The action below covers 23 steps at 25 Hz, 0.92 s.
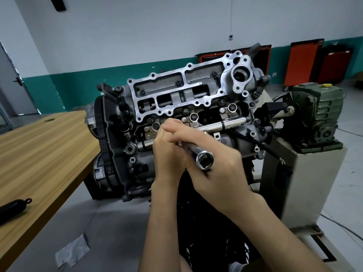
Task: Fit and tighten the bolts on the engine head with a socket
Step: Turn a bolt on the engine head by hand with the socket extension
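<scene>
The engine head [176,95] stands tilted toward me on a stand, its machined cover face up, with dark bolts [178,82] seated along it. A long chrome socket [204,159] points its square drive end at me. My right hand [212,160] grips the socket's shaft from the right. My left hand [167,152] pinches its far end with the fingertips, close over the head's middle. The socket's tip is hidden behind my fingers. A chrome shaft [225,123] lies across the head just behind my hands.
A wooden table [39,154] stands at the left with a black object [13,207] on its near part. A green gearbox [322,114] on a white pedestal [298,183] sits at the right. Red tool cabinets [302,61] line the back wall.
</scene>
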Available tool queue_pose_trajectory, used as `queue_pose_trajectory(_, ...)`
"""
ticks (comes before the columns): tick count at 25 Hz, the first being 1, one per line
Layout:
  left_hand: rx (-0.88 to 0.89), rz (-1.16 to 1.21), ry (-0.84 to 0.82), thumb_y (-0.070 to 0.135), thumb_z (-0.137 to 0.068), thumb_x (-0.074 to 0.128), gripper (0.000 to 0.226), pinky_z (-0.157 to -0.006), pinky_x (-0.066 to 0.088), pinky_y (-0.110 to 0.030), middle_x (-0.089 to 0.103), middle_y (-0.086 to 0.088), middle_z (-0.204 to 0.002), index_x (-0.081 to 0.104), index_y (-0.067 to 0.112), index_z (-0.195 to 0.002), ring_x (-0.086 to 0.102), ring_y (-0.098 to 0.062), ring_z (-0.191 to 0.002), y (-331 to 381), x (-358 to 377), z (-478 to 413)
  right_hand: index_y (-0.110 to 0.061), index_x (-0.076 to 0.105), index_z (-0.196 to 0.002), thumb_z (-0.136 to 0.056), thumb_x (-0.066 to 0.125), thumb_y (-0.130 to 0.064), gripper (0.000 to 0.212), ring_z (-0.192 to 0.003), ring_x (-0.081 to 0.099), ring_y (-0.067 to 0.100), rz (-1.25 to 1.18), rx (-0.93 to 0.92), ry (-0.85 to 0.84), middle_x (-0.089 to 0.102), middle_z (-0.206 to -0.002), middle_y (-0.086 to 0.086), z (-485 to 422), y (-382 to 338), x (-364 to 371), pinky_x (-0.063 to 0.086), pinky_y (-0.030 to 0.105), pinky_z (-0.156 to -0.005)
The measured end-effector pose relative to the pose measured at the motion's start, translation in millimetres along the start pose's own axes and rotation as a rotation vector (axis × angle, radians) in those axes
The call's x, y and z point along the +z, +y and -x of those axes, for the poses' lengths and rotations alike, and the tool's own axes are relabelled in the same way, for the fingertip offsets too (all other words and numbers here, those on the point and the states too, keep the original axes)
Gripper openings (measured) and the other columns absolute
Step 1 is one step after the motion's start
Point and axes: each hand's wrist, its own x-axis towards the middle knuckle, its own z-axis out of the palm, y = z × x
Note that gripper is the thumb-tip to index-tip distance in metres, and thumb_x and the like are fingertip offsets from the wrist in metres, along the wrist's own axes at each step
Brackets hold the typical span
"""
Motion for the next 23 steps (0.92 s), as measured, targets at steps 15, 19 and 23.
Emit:
queue_pose_trajectory(15,0.099,-0.028,0.127,0.02,-0.088,0.049,0.014,-0.07,0.043,-0.028,0.06,-0.003,-0.077,0.059,0.012,-0.081,0.058,-0.023,-0.08,-28,12,1,0.002,0.073,-0.094,-0.071,0.079,0.012,0.026,-0.071,0.069,0.019,0.098,0.017,0.051,0.073,-0.081,0.015,-3,3,-5,0.048,0.01,-0.084)
queue_pose_trajectory(19,0.06,-0.181,0.062,0.016,-0.088,0.051,0.013,-0.08,0.033,-0.023,0.058,0.002,-0.089,0.064,0.017,-0.09,0.047,0.002,-0.085,-22,9,-7,0.005,0.068,-0.105,-0.077,0.071,0.015,0.03,-0.103,0.066,0.016,0.03,0.008,-0.024,0.07,-0.109,0.013,1,-2,-1,0.046,0.018,-0.096)
queue_pose_trajectory(23,0.046,-0.108,0.098,0.007,-0.092,0.052,0.012,-0.074,0.033,-0.022,0.052,0.013,-0.079,0.061,0.012,-0.088,0.047,-0.009,-0.075,-21,9,-6,0.003,0.07,-0.101,-0.073,0.074,0.017,0.031,-0.089,0.068,0.013,0.08,-0.029,-0.029,0.073,-0.098,0.011,-4,2,-4,0.051,0.015,-0.085)
